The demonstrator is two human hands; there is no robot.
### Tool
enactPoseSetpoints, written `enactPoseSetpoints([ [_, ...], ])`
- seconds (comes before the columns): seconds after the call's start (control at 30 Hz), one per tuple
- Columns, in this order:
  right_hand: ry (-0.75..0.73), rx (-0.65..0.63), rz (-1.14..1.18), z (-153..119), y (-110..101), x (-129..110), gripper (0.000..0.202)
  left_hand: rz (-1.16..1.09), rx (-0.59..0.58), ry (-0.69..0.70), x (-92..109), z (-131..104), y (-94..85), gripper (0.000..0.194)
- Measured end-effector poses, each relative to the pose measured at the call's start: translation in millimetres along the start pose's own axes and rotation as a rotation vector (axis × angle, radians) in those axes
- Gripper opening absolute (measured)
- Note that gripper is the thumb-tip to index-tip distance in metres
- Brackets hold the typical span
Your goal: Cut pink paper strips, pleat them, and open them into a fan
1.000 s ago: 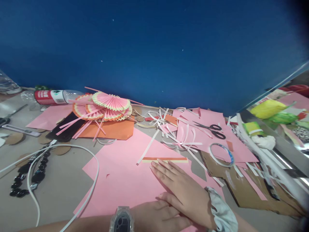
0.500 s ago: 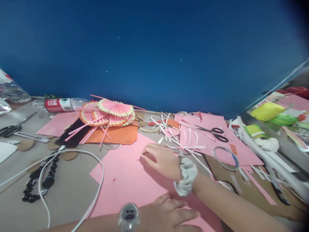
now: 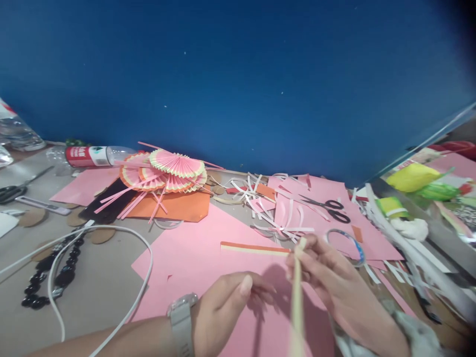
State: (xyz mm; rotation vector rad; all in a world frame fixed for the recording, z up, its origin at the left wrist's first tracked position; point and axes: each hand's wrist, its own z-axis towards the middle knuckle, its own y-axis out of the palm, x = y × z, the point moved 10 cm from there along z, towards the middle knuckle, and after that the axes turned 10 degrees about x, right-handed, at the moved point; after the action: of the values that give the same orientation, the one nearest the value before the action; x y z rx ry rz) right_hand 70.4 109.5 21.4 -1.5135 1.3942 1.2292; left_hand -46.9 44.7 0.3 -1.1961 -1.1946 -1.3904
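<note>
My right hand (image 3: 327, 277), with a pale scrunchie at the wrist, pinches a paper strip. One part of the strip (image 3: 253, 248), orange and cream, stretches left above the pink sheet (image 3: 193, 243); a pale yellow part (image 3: 296, 302) hangs toward the bottom edge, blurred. My left hand (image 3: 234, 302), wearing a grey watch, is held over the pink sheet to the left of the strip. Its fingers are loosely extended, with nothing in them. Pleated pink, cream and orange paper fans (image 3: 174, 171) lie behind the sheet, beside an orange paper (image 3: 171, 206).
Black scissors (image 3: 327, 208) and a tape roll (image 3: 345, 245) lie right among paper strips. Left are a white cable (image 3: 148, 267), black beads (image 3: 63, 277), a knife (image 3: 42, 204), more scissors (image 3: 13, 193) and a bottle (image 3: 89, 156). A blue panel (image 3: 238, 89) stands behind.
My right hand has moved right and now holds the orange and cream strip. My left hand has moved left and turned, its fingers raised from lower down. The view has shifted slightly.
</note>
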Motion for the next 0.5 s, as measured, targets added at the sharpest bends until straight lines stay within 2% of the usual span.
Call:
enactPoseSetpoints([
  [0.07,-0.07,0.12,-0.1,4,-19,10,0.016,-0.02,-0.08,-0.044,-6,-1,9.2,0.034],
  [0.2,-0.167,0.166,-0.18,10,-32,21,0.016,0.154,-0.17,-0.165,-28,-3,18.5,0.025],
  [0.27,-0.238,0.224,-0.253,11,-41,16,0.016,0.169,-0.154,-0.23,-37,-2,16.4,0.023],
  [0.37,-0.369,0.34,-0.397,6,-54,4,0.015,0.209,-0.101,-0.28,-45,-1,9.6,0.032],
  [0.5,-0.632,0.455,-0.501,-20,-57,-17,0.008,0.35,-0.051,-0.286,-47,1,1.1,0.037],
])
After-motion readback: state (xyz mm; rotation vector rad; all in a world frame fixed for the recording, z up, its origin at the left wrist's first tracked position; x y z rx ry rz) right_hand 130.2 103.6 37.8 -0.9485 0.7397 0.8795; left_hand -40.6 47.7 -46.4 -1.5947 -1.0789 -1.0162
